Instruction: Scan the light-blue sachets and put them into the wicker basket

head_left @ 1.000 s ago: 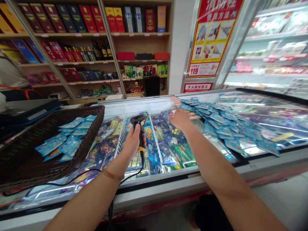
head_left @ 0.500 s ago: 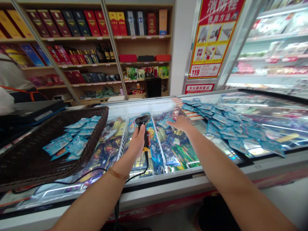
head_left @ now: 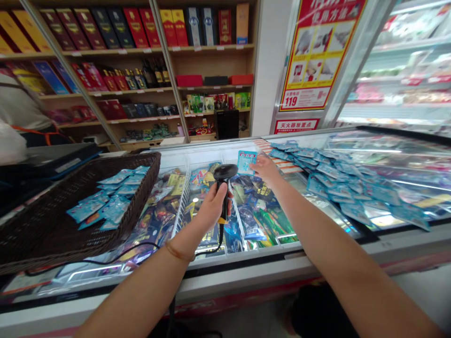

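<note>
My left hand [head_left: 215, 203] is wrapped round the handle of a black and yellow barcode scanner [head_left: 225, 172], its cable trailing down over the freezer edge. Between the fingers of my right hand [head_left: 265, 168] is a small light-blue packet [head_left: 246, 162], raised with its printed face toward me. The scanner's head is close to the packet's left side, apart from it. To the right, a heap of similar blue packets [head_left: 331, 173] lies on the freezer's glass lid. More blue packets [head_left: 111, 202] rest inside a brown woven basket [head_left: 141, 206] on the left.
Below my hands the chest freezer [head_left: 246, 263] holds bagged goods split by white wire dividers [head_left: 181, 199]. Shelves [head_left: 116, 51] of boxes and bottles stand behind. A person [head_left: 23, 110] is at the far left. A black cable [head_left: 105, 260] runs along the freezer's front.
My right hand has lifted the blue packet and turned its face toward me. My left hand has brought the barcode scanner right and slightly up, closer to the packet.
</note>
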Available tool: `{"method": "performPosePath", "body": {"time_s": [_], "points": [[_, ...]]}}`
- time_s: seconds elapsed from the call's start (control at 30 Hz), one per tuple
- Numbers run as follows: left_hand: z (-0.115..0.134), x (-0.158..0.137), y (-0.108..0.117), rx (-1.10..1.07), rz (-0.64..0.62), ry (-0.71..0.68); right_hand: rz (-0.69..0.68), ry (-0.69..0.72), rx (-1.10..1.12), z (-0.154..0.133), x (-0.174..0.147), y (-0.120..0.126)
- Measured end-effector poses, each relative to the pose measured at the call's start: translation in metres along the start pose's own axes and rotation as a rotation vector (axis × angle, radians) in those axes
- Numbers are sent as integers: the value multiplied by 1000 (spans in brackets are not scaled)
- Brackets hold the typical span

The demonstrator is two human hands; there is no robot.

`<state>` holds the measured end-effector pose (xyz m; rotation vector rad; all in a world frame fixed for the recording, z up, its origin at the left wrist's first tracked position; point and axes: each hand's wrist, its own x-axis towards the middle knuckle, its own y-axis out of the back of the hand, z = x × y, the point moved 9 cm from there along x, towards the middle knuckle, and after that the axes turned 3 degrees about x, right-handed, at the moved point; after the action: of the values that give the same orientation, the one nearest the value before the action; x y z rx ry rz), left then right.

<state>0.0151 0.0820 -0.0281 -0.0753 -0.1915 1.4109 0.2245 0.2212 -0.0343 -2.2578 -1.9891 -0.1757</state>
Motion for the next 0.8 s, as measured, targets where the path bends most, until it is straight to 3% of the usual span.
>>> {"method": "performPosePath", "body": {"time_s": [0.23, 0.57, 0.8], "points": [[1, -6, -27, 152, -195, -97, -96, -39, 215, -17, -10, -17], [2, -7, -29, 119, -228, -112, -75, -16, 240, -40, -21, -22], [-1, -6, -32, 222, -279, -117, -44, -17, 159, -36, -19, -20]]}}
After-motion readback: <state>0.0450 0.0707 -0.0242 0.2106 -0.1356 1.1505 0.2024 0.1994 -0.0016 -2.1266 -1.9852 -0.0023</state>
